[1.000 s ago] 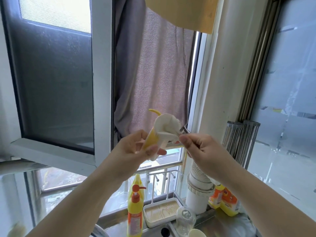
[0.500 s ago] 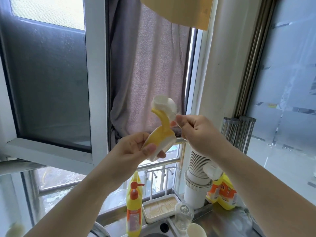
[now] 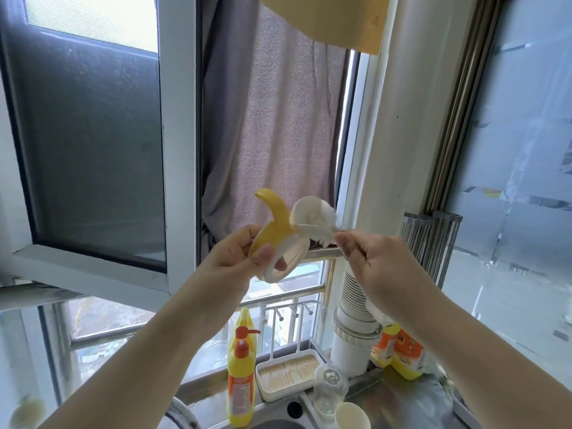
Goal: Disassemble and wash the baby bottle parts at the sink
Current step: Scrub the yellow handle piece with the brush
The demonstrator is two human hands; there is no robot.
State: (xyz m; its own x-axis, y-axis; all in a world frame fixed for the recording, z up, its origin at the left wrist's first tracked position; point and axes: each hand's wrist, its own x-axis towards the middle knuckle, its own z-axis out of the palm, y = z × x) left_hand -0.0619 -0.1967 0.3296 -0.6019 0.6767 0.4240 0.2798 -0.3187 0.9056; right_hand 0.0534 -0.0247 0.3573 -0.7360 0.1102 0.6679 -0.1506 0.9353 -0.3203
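Raised in front of the window, my left hand [image 3: 244,261] grips a yellow and white banana-shaped brush [image 3: 278,233] by its yellow body and white ring. My right hand [image 3: 368,258] pinches the white bristled part [image 3: 315,222] at the brush's right side. Far below, a clear baby bottle [image 3: 329,390] stands upside down on the sink's edge. Beside it sits a cream cap [image 3: 353,416].
A yellow pump bottle of dish soap [image 3: 240,370] stands behind the sink next to a white drying tray [image 3: 288,377]. A white ribbed duct [image 3: 353,329] rises at the right, with orange-yellow cleaner bottles [image 3: 399,351] behind it. A faucet [image 3: 182,413] curves at the bottom.
The brush has turned in my hands: the yellow stem now points up-left and the white bristled part lies to the right. My right hand has shifted slightly right, still pinching it.
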